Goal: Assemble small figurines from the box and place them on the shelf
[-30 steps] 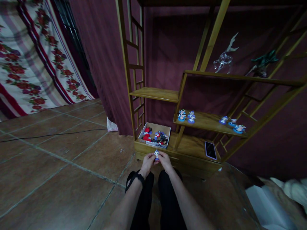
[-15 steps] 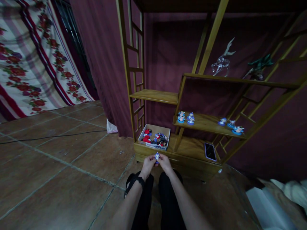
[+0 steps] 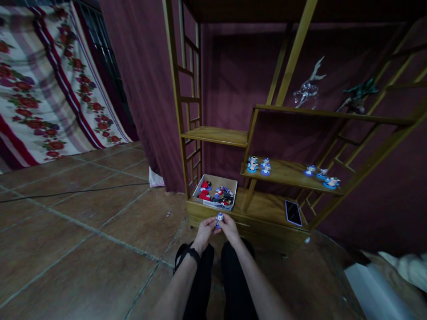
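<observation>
The left hand (image 3: 205, 230) and the right hand (image 3: 229, 226) are both grasping one small white and purple figurine (image 3: 219, 218) with the fingers, upright between them, above the knees. Just beyond the hands, an open box (image 3: 223, 180) with red, dark and blue small figures (image 3: 204, 194) stands on the bottom shelf (image 3: 263, 209). To the right, on the same shelf, lies a phone (image 3: 293, 213). Above, the middle shelf (image 3: 288, 172) carries four figurines (image 3: 266, 170) at its left and three figurines (image 3: 310, 170) at its right.
</observation>
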Action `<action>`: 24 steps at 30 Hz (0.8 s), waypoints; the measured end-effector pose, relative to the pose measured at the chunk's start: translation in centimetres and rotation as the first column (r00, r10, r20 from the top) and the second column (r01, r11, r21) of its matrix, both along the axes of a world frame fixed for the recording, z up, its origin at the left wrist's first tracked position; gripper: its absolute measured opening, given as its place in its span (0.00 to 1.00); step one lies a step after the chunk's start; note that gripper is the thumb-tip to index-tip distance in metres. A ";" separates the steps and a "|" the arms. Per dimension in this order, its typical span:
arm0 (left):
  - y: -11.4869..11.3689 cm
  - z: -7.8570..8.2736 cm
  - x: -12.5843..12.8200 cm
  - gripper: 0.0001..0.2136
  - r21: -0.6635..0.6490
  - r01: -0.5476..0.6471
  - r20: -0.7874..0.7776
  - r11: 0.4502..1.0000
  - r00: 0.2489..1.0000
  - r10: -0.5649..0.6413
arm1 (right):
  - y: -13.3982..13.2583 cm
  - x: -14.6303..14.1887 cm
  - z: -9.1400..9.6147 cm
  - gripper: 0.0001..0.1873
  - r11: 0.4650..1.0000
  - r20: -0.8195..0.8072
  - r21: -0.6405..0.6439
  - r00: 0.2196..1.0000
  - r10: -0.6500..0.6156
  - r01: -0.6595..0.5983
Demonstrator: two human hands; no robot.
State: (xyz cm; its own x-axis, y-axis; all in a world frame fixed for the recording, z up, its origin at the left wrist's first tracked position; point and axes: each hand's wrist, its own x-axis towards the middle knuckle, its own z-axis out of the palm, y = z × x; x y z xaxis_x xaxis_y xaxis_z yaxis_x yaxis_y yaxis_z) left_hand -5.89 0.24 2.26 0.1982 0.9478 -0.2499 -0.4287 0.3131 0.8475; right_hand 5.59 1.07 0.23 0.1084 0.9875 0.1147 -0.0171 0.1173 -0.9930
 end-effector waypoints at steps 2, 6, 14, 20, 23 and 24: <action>0.1 -0.1 -0.1 0.11 -0.001 0.002 0.005 1.000 1.000 -0.002 | 0.1 -0.1 -0.2 0.15 1.000 0.005 0.009 1.000 -0.027 0.027; 0.2 -0.3 -0.1 0.10 -0.001 -0.007 0.016 1.000 1.000 0.007 | 0.1 -0.2 -0.4 0.15 0.999 0.033 -0.004 0.999 -0.040 0.040; 0.3 -0.4 0.0 0.12 0.009 -0.042 -0.043 0.999 0.998 0.042 | 0.3 -0.1 -1.0 0.20 1.000 -0.024 0.009 0.999 -0.026 0.027; 0.3 -0.6 0.0 0.13 0.042 -0.015 -0.047 0.999 0.999 0.017 | 0.6 -0.2 -1.3 0.20 1.000 -0.126 -0.017 0.992 0.002 -0.004; 0.4 -0.7 0.1 0.13 0.037 -0.022 -0.042 0.999 0.999 0.024 | 0.5 -0.4 -1.1 0.20 1.000 -0.137 -0.027 0.991 0.005 -0.009; 0.4 -0.7 0.1 0.13 0.036 -0.024 -0.039 0.999 0.999 0.026 | 0.5 -0.4 -1.1 0.20 1.000 -0.149 -0.026 0.989 0.005 -0.009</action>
State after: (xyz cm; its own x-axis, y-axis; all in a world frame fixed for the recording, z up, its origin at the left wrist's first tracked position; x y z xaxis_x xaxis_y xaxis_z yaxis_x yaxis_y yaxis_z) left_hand -5.78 0.65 1.52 0.1652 0.9607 -0.2231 -0.4020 0.2721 0.8743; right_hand 5.20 1.53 -0.82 0.1158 0.9907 0.0719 -0.1653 0.0906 -0.9821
